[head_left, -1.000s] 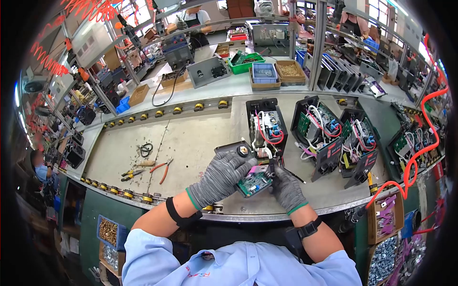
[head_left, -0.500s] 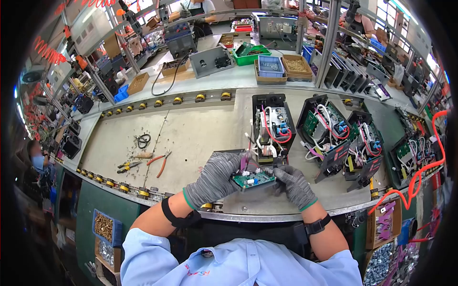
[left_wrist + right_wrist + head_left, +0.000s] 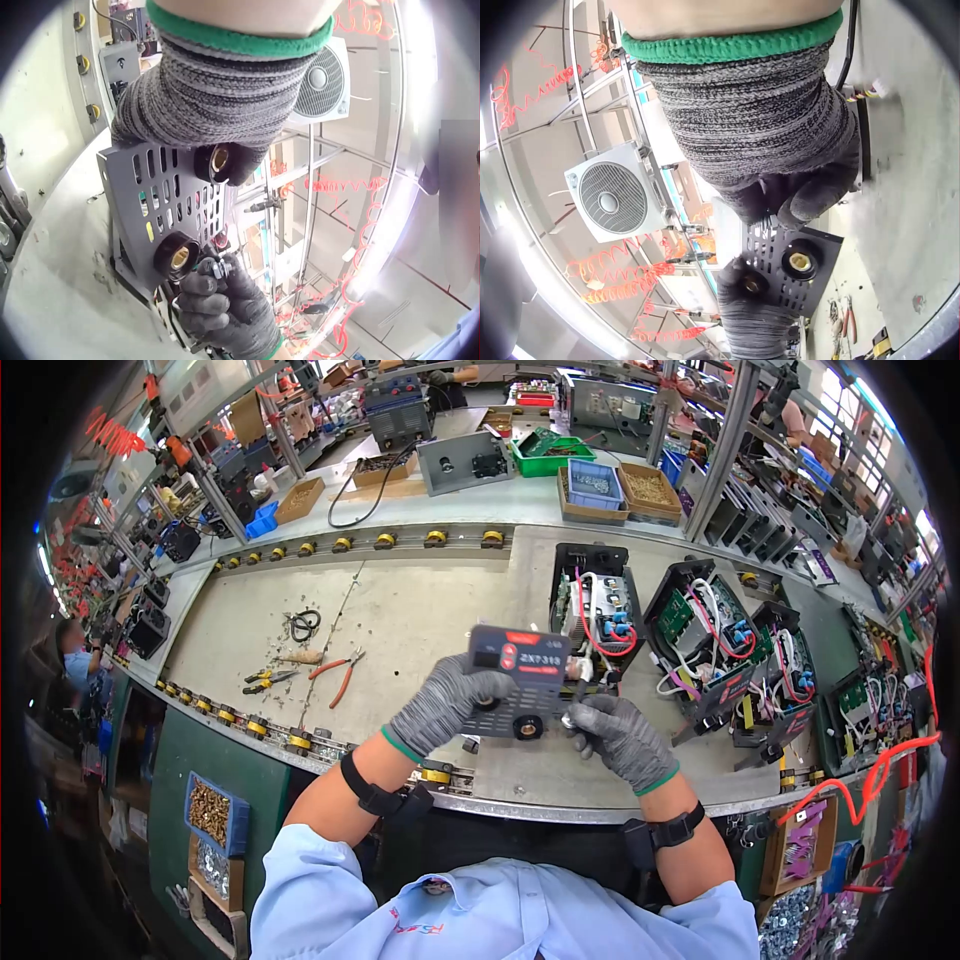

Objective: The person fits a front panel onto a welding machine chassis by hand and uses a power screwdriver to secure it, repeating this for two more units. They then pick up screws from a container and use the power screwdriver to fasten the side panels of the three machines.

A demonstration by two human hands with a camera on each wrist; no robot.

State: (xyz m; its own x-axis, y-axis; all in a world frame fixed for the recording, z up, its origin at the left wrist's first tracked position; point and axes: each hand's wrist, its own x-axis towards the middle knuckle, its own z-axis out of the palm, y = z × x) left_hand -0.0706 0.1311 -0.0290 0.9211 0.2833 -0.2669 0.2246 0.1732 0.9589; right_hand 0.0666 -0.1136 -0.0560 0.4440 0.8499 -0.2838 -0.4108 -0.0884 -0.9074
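Observation:
My gloved left hand grips the dark front panel of a welding machine and holds it upright over the bench, its printed face towards me. Slots cut its lower half, and two round black sockets with brass centres stick out, one near the right hand, the other beside the left fingers. Between thumb and fingers my gloved right hand pinches a small silver bolt, close to the panel's edge. Behind the panel stands an open machine chassis with white and red wires.
Two more open units stand to the right. Red-handled pliers, yellow-handled pliers and a black cable loop lie on the bench at left. Roller tracks edge the bench. A red coiled hose hangs at right.
The left hand has turned the panel from its circuit-board side to upright, printed face showing. The right hand has moved slightly off the panel and now shows a bolt at its fingertips.

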